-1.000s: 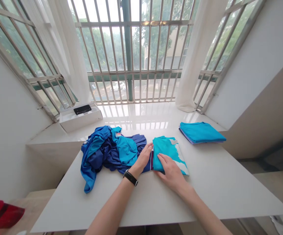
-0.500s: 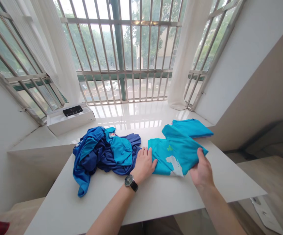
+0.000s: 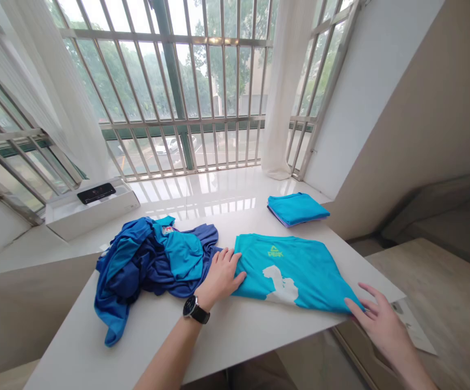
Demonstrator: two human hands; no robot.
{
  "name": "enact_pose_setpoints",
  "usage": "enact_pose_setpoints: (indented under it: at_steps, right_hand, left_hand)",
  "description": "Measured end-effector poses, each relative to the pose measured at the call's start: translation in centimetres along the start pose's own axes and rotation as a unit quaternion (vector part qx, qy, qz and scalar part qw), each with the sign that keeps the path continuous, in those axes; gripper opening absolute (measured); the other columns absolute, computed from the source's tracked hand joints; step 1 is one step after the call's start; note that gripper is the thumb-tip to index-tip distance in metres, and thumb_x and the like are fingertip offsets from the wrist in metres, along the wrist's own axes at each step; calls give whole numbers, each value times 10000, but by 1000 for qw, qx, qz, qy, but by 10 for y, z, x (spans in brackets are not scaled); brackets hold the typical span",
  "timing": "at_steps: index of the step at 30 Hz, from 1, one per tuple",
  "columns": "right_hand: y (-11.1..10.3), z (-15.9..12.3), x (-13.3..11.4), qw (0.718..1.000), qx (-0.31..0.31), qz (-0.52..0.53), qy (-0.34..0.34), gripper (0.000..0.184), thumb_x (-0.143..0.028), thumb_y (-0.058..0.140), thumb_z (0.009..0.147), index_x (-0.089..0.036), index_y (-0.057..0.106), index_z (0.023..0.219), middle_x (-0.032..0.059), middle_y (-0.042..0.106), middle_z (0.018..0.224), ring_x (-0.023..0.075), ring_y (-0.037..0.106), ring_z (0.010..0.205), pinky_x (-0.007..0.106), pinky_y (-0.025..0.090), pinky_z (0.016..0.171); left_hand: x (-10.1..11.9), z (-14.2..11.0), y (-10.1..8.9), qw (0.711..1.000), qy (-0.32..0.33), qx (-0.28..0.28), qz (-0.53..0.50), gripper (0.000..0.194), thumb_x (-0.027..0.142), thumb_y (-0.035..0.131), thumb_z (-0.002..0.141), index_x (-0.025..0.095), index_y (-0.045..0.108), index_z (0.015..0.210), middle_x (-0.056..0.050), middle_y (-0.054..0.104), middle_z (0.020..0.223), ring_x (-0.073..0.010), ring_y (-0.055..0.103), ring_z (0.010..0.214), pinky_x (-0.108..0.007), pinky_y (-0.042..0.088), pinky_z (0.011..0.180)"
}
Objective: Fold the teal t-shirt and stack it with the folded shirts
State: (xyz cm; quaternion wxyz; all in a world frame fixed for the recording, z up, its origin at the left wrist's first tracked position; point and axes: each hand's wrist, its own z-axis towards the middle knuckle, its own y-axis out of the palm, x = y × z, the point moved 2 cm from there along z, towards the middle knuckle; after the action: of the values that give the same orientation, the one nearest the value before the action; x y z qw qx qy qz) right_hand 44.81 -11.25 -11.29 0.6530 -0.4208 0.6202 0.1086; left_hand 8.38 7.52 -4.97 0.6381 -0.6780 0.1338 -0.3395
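A turquoise shirt with a green logo and a white print lies spread flat on the white table. My left hand, a black watch on its wrist, rests flat and open on the shirt's left edge. My right hand is open with fingers spread at the shirt's lower right corner, by the table's right edge, fingertips touching or just off the cloth.
A heap of blue and navy clothes lies left of the shirt. A folded turquoise stack sits at the table's far right. A white box with a black device on it stands on the window ledge. A paper sheet lies on the floor.
The folded turquoise shirt was opened out to the right by my right hand and now lies flat; the right hand has let go. My left hand stayed at its left edge. The view turned right.
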Motion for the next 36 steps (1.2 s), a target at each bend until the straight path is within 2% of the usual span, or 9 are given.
enact_pose_setpoints:
  at_steps: [4,8,13,17,20,23,26,30,36]
  right_hand:
    - [3,7,-13,998,-56,18,-11,823,-606,733,591,-209,544,1286,145,752,1015,323,724,979,380,604,799]
    - [4,11,-25,994,-70,-64,-51,643,-616,706,614,-237,661,1132,111,740,1003,321,711,988,379,599,794]
    - [-6,3,-19,988,-122,-52,-75,750,-577,731,652,-238,591,1307,82,727,937,284,718,919,342,599,759]
    - [-13,-20,-7,989,-125,-4,-76,558,-574,729,669,-260,710,1129,82,726,1074,265,702,907,269,587,633]
    - [-19,-33,-2,989,-133,6,-66,427,-593,717,664,-254,773,917,66,744,1042,246,694,781,267,570,558]
    - [-25,-35,-7,979,-194,-29,-51,428,-617,739,599,-256,795,822,64,765,917,276,703,779,301,591,615]
    - [-29,-33,-17,972,-213,-75,-60,434,-631,733,586,-259,795,801,62,770,891,300,707,871,316,595,721]
    - [-24,-32,-26,978,-169,-88,-87,440,-620,726,597,-257,779,840,60,770,925,297,705,894,326,591,741]
    - [-16,-31,-24,989,-110,-36,-92,414,-582,727,603,-256,769,856,64,773,967,290,708,938,324,589,759]
  left_hand:
    - [9,-7,2,999,-16,27,21,513,382,528,937,157,479,1396,-169,460,1476,-353,368,1398,-554,307,1139]
    - [22,-16,8,997,0,60,51,411,244,572,911,168,556,1314,-163,459,1477,-361,383,1391,-540,375,1110]
    - [29,-40,14,994,90,49,41,327,141,465,962,216,607,1246,-105,536,1424,-302,440,1368,-510,449,1074]
    - [34,-78,11,994,109,12,9,402,265,469,992,243,509,1391,-90,461,1505,-295,377,1415,-530,375,1138]
    - [40,-106,7,993,109,-23,-36,684,458,596,915,273,336,1520,-89,282,1605,-327,252,1472,-543,307,1176]
    - [44,-121,4,992,95,-36,-72,794,492,657,861,295,295,1540,-85,249,1616,-342,230,1477,-546,318,1169]
    - [46,-121,2,993,80,-24,-87,652,467,619,893,303,403,1485,-74,348,1577,-323,297,1451,-516,351,1157]
    - [47,-105,0,997,20,20,-69,402,428,528,947,256,587,1306,-92,470,1481,-309,397,1379,-485,389,1129]
    - [48,-95,0,992,-122,27,-10,558,443,535,923,151,514,1398,-197,540,1355,-356,550,1158,-549,461,988]
